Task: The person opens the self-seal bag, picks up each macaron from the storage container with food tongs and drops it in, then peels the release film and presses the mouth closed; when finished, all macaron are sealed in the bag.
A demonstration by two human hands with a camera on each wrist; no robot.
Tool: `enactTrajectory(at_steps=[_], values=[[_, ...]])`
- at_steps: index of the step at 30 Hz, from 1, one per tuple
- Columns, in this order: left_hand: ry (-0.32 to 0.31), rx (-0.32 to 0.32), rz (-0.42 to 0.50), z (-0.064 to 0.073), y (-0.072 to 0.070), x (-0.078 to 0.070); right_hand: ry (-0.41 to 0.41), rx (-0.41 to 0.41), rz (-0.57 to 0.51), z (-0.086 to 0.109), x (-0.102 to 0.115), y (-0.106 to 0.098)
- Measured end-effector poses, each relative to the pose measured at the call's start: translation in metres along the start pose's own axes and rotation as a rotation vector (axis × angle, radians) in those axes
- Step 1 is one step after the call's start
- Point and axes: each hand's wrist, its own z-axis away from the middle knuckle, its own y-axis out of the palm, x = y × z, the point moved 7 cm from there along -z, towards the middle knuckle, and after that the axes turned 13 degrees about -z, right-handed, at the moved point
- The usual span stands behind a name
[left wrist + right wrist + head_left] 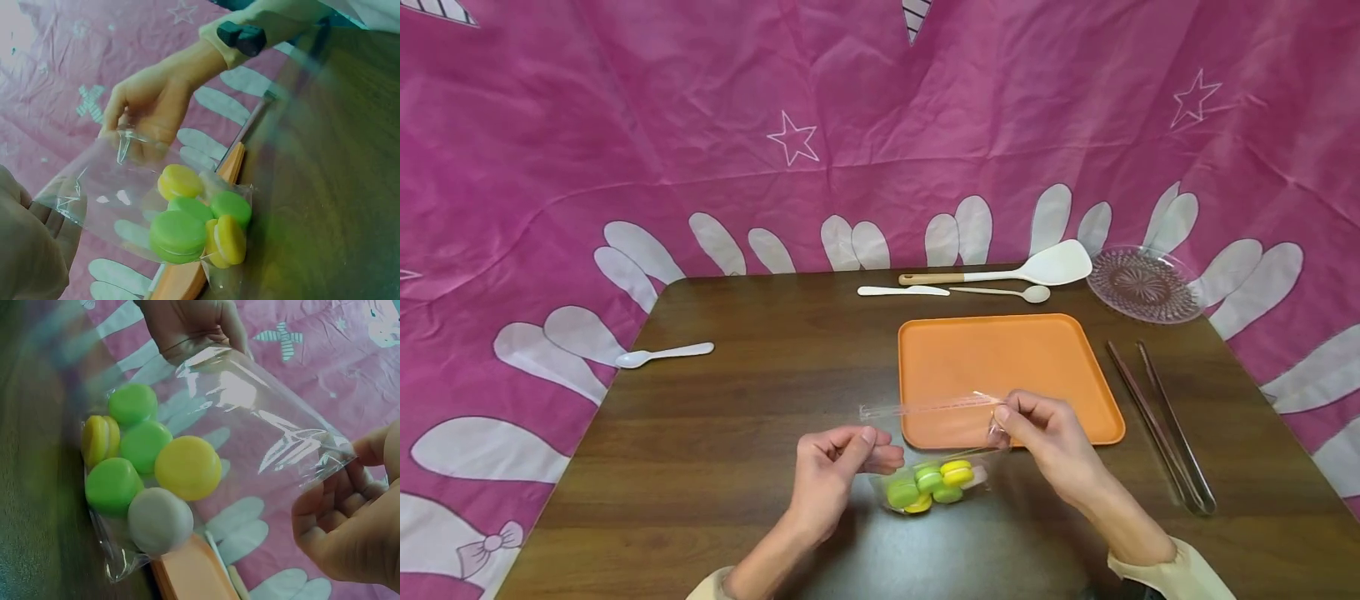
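A clear plastic bag (250, 419) hangs between both hands over the near middle of the table. Its lower end holds several toy-like macarons: green (147, 447), yellow (187, 467) and one whitish (160, 520). My right hand (1060, 442) pinches the bag's upper right corner between thumb and fingers. At the opposite upper side, my left hand (835, 471) grips the film with thumb and fingertips, some fingers showing through the plastic in the left wrist view. A long thin transparent edge of the bag stretches leftward from the right fingers, above the left hand.
Just beyond the bag lies an orange tray (1000, 367). Metal tongs (1165, 442) are to its right, a clear patterned plate (1142, 283) at the back right. A white spatula (1052, 264), knife (902, 291) and spoon (1036, 293) line the back; another spoon (662, 354) is left.
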Motion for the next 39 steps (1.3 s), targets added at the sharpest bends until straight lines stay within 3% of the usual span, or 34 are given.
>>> enactTrajectory(at_steps=[8, 11, 13, 16, 19, 21, 22, 24, 27, 29, 34, 39], values=[[-0.027, -0.076, -0.020, 0.002, -0.001, -0.001, 0.070, -0.050, -0.073, 0.005, -0.007, 0.005], [-0.060, -0.095, 0.015, 0.003, -0.002, 0.000, 0.092, -0.110, 0.008, 0.006, -0.007, 0.004], [-0.081, -0.108, 0.036, 0.004, -0.003, 0.001, 0.040, -0.176, 0.133, 0.006, -0.002, 0.004], [-0.101, -0.118, 0.051, 0.005, -0.003, 0.002, -0.215, -0.250, 0.392, 0.005, 0.020, 0.012], [-0.112, -0.114, 0.049, 0.005, -0.002, 0.003, -0.616, -0.308, 0.634, 0.009, 0.053, 0.037], [-0.110, -0.113, 0.037, 0.005, -0.003, 0.002, -0.852, -0.283, 0.705, 0.011, 0.071, 0.061], [-0.104, -0.115, 0.031, 0.005, -0.003, 0.002, -0.931, -0.246, 0.728, 0.011, 0.076, 0.073], [-0.085, -0.120, 0.025, 0.005, -0.004, 0.001, -1.006, -0.126, 0.747, 0.008, 0.079, 0.095], [-0.041, -0.113, 0.025, 0.004, -0.004, -0.002, -0.927, 0.053, 0.787, -0.002, 0.066, 0.117], [-0.008, -0.095, 0.031, 0.004, -0.003, -0.003, -0.838, 0.113, 0.837, -0.008, 0.052, 0.123], [0.094, -0.053, 0.010, 0.004, -0.001, -0.008, -0.718, 0.150, 0.925, -0.019, 0.029, 0.124], [0.279, -0.019, -0.103, 0.006, -0.001, -0.018, -0.735, 0.191, 0.945, -0.021, 0.027, 0.125]])
